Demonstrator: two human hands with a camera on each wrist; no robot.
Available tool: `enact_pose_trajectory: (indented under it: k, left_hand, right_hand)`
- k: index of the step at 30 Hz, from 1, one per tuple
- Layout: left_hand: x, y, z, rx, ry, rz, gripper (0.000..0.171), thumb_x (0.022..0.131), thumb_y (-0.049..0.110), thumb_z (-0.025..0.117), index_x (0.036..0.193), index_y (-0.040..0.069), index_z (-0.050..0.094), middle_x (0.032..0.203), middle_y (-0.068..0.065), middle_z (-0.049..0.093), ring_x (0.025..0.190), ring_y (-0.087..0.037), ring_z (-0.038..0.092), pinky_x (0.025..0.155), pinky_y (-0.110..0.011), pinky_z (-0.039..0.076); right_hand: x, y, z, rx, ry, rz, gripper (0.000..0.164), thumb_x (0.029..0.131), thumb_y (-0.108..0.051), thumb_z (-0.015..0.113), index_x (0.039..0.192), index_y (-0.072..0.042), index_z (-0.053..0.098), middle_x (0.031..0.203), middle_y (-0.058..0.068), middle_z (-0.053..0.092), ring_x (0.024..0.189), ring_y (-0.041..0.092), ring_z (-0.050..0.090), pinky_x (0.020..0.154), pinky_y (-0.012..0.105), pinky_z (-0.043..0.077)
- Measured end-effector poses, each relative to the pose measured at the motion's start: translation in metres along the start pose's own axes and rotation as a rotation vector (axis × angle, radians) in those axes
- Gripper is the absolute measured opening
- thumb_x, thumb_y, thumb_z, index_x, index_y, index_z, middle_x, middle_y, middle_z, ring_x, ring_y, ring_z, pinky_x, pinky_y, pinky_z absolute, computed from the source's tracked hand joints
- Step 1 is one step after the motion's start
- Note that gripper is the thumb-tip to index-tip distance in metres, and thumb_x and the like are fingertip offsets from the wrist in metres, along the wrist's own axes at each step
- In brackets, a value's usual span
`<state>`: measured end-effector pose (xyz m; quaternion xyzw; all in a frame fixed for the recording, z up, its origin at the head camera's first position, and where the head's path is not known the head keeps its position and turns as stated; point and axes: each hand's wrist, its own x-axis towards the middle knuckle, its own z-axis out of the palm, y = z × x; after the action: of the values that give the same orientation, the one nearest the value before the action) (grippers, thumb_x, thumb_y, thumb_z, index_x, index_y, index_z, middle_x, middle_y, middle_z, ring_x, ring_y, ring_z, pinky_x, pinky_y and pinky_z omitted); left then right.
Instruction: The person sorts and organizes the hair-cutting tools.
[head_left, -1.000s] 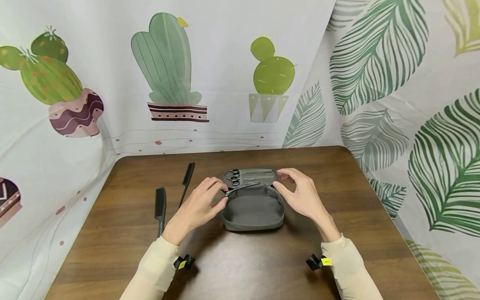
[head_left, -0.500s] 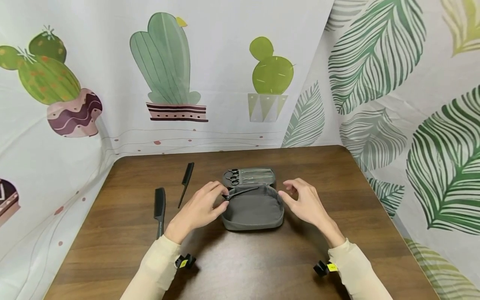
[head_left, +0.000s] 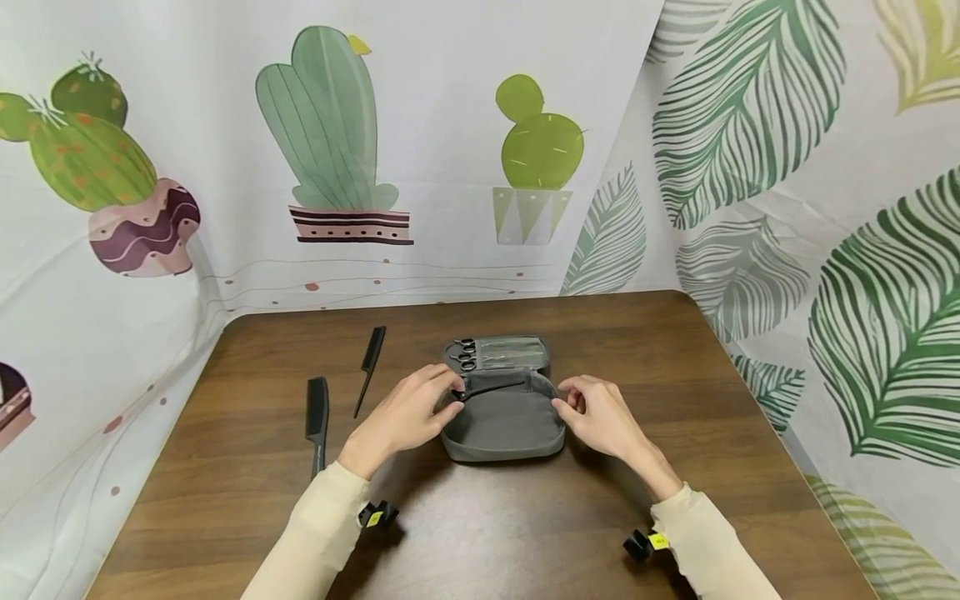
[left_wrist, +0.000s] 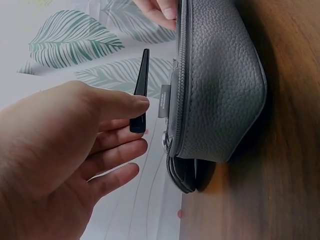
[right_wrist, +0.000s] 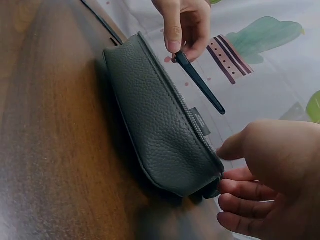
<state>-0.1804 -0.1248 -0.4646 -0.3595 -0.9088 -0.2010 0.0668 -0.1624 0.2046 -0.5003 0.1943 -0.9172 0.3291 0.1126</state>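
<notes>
A grey zip case (head_left: 504,454) with a textured surface lies unzipped on the table, its lid folded back. My left hand (head_left: 408,412) pinches a long black hair clip (head_left: 491,387) between thumb and fingers, over the left side of the case. In the left wrist view the clip (left_wrist: 142,75) points away from the thumb, apart from the case. At the case's right rim, my right hand (head_left: 600,417) has its thumb and fingertips about the edge. The right wrist view shows that thumb (right_wrist: 232,147) on the zipped rim (right_wrist: 175,90). Scissors (head_left: 467,354) sit in the lid's pocket.
Left of the case, a wide black comb (head_left: 317,412) and a black tail comb (head_left: 371,358) lie on the brown table (head_left: 480,533). A printed cloth (head_left: 435,125) hangs behind the table's back edge.
My right hand has come away from the lid's corner and down to the case's right rim. The clip in my left hand has lowered slightly toward the case's inside.
</notes>
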Motion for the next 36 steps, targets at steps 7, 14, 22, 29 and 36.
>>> enact_pose_trajectory:
  k: [7,14,22,29,36]
  left_hand:
    - [0.005,0.000,0.002,-0.011,-0.022,0.013,0.019,0.094,0.019,0.075,0.110,0.010,0.073,0.110,0.001,0.067,0.103,-0.014,0.062,0.088,-0.036,0.055]
    - [0.010,0.002,0.005,0.009,-0.033,0.041,0.018,0.093,0.017,0.077,0.109,0.008,0.073,0.108,-0.001,0.068,0.102,-0.016,0.062,0.087,-0.037,0.055]
    - [0.021,0.007,0.008,0.073,-0.094,0.058,0.018,0.092,0.017,0.077,0.107,0.007,0.074,0.108,-0.002,0.069,0.098,-0.017,0.064,0.084,-0.035,0.056]
    - [0.032,0.008,0.015,0.138,-0.127,0.044,0.017,0.091,0.017,0.079,0.104,0.009,0.074,0.106,-0.002,0.070,0.097,-0.018,0.065,0.084,-0.035,0.057]
    - [0.039,0.012,0.020,0.190,-0.169,0.015,0.018,0.091,0.018,0.079,0.106,0.009,0.074,0.106,-0.003,0.069,0.097,-0.019,0.065,0.084,-0.033,0.057]
  right_hand:
    - [0.000,0.000,0.002,-0.010,-0.029,0.022,0.016,0.091,-0.010,0.073,0.102,0.000,0.076,0.077,-0.004,0.063,0.066,0.008,0.057,0.060,0.025,0.050]
    - [-0.001,0.000,0.003,-0.009,-0.015,0.009,0.015,0.090,-0.009,0.074,0.101,0.000,0.076,0.077,-0.003,0.063,0.066,0.008,0.057,0.060,0.025,0.050]
    - [-0.002,0.002,0.004,-0.014,-0.020,0.005,0.015,0.090,-0.009,0.074,0.102,0.000,0.075,0.078,-0.003,0.063,0.067,0.009,0.057,0.060,0.025,0.050]
    - [-0.003,0.003,0.004,0.004,-0.030,-0.018,0.015,0.089,-0.007,0.074,0.102,0.001,0.075,0.078,-0.002,0.063,0.066,0.007,0.057,0.059,0.025,0.051]
    - [-0.004,0.003,0.004,0.009,-0.022,-0.030,0.016,0.089,-0.007,0.075,0.102,0.002,0.075,0.077,-0.002,0.063,0.066,0.006,0.056,0.059,0.025,0.051]
